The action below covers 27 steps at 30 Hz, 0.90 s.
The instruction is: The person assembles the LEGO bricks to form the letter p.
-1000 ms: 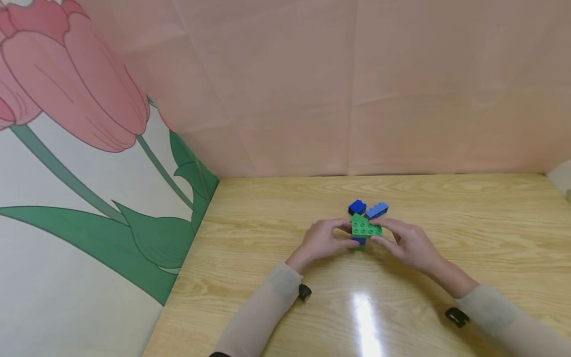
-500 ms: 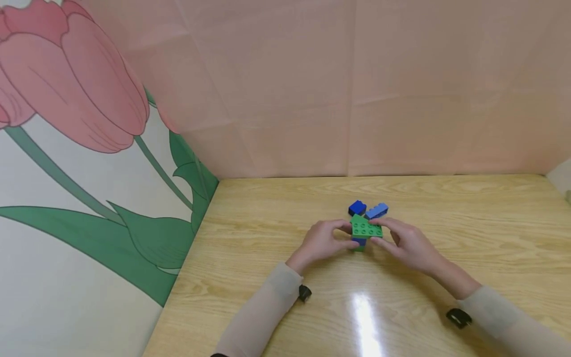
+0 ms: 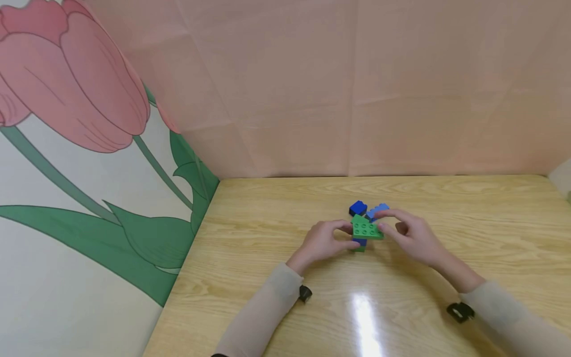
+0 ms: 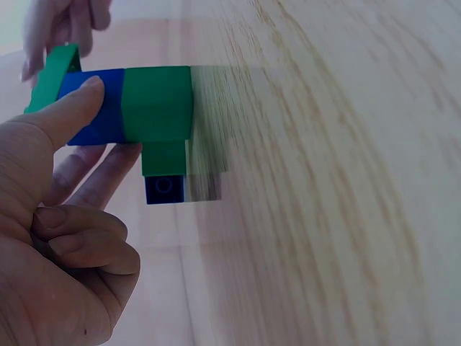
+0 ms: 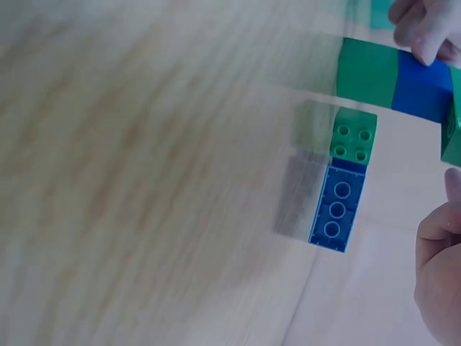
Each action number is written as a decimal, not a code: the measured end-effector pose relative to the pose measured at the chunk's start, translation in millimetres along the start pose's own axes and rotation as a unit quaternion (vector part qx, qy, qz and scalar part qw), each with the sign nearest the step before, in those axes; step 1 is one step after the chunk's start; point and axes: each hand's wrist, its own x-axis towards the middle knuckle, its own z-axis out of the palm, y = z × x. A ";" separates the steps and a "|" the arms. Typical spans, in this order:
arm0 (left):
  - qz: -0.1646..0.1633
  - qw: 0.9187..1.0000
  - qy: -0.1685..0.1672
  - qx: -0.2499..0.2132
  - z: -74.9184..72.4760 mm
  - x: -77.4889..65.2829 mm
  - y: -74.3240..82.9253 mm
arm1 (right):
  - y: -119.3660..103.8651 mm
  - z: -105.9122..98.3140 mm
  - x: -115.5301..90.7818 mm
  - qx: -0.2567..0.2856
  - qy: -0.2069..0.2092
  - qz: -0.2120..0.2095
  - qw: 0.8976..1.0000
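Note:
A stack of toy building bricks stands on the table, a green brick (image 4: 157, 104) at the bottom and a blue brick (image 4: 114, 119) above it. Across the top lies a studded green brick (image 3: 366, 229), its right end jutting out. My left hand (image 3: 324, 240) pinches the blue brick between thumb and fingers. My right hand (image 3: 412, 238) is at the jutting end, thumb tip right at the edge and index finger stretched out beyond it. Behind the stack are a dark blue brick (image 3: 358, 208), a light blue brick (image 3: 381, 208) and another green brick (image 5: 353, 135).
The wooden table (image 3: 267, 208) runs back to a pink cloth backdrop (image 3: 285, 99). A panel with a printed tulip (image 3: 89, 89) borders the left side. Black cameras (image 3: 460, 312) sit at both wrists.
My right thumb and index finger have shifted from gripping the top green brick's right end, and the index finger now reaches over the light blue brick. My left hand keeps its hold.

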 end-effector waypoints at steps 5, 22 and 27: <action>-0.002 1.000 -0.002 -0.001 -0.2 -0.7 0.9 | 3.2 -5.1 7.7 0.010 0.018 0.040 0.999; -0.012 1.000 -0.008 -0.002 -3.9 -3.4 5.4 | 24.0 -4.2 26.2 -0.021 -0.025 0.059 0.998; -0.008 1.000 -0.008 -0.004 -4.4 -3.9 5.4 | 27.4 -3.6 34.4 -0.030 -0.039 0.084 0.995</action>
